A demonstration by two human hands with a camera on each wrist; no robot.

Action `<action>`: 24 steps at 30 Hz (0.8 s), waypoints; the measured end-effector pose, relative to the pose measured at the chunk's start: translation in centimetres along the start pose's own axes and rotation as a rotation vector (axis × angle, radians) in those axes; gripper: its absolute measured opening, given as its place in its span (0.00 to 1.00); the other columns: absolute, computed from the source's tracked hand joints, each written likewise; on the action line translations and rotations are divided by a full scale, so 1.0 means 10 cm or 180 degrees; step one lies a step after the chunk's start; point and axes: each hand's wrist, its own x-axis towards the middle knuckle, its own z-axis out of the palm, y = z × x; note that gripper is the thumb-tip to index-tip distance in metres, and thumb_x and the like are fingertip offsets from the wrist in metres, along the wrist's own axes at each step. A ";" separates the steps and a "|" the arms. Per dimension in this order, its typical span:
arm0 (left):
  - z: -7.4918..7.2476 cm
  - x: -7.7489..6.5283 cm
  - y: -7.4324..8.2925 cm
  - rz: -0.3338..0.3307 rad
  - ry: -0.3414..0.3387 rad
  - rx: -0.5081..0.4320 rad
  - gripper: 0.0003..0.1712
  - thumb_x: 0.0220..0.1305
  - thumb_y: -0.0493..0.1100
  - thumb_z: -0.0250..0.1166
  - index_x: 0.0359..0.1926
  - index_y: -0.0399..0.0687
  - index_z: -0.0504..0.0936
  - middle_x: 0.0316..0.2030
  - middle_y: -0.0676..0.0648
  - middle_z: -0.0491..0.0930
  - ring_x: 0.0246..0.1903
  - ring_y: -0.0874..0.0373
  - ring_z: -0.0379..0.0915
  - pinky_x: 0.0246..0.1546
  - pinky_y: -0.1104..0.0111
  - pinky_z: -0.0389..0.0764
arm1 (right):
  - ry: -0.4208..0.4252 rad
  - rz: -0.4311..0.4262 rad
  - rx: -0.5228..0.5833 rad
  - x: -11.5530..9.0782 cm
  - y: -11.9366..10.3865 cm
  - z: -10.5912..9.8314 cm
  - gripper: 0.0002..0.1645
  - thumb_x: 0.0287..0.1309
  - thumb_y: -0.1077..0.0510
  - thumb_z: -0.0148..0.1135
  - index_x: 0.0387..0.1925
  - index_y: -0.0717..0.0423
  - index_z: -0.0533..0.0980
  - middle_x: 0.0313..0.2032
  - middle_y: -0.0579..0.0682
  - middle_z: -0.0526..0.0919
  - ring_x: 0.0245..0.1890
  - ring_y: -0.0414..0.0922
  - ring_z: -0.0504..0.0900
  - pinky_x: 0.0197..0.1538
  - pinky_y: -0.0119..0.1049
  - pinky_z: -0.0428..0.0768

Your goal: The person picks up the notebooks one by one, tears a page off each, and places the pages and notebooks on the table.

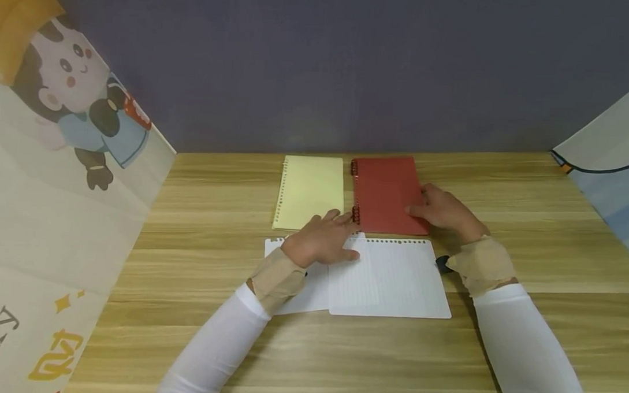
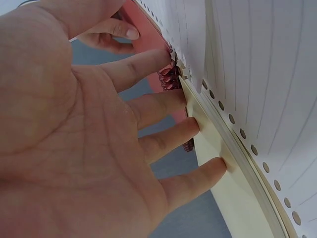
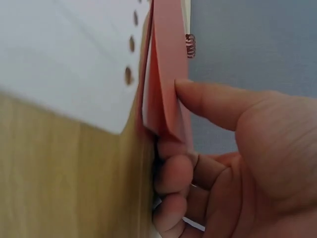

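Note:
A red spiral notebook [image 1: 387, 190] lies at the back of the table, its binding on the left. My right hand [image 1: 445, 212] pinches its right edge; in the right wrist view the thumb [image 3: 210, 101] presses the red cover and the other fingers are curled at its edge. To the notebook's left lies a pale yellow stack of punched sheets [image 1: 313, 190]. My left hand [image 1: 323, 240] reaches over the white sheets with fingers spread, fingertips [image 2: 216, 168] touching the yellow stack and near the red binding. Lined white punched paper [image 1: 394, 283] lies in front, partly covered by the left forearm.
The wood-grain table [image 1: 215, 204] ends against a dark wall [image 1: 319, 69] at the back. Panels with cartoon prints [image 1: 84, 78] stand on the left and right sides. A small dark object [image 1: 444, 264] shows by the right wrist band.

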 end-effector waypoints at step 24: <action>0.02 -0.01 -0.11 0.0068 0.0044 -0.0214 0.36 0.61 0.64 0.52 0.67 0.60 0.60 0.68 0.49 0.52 0.66 0.52 0.46 0.56 0.56 0.58 | 0.0003 -0.0036 -0.0154 0.05 0.04 0.09 0.51 0.55 0.32 0.51 0.65 0.63 0.49 0.48 0.61 0.71 0.47 0.55 0.72 0.43 0.47 0.70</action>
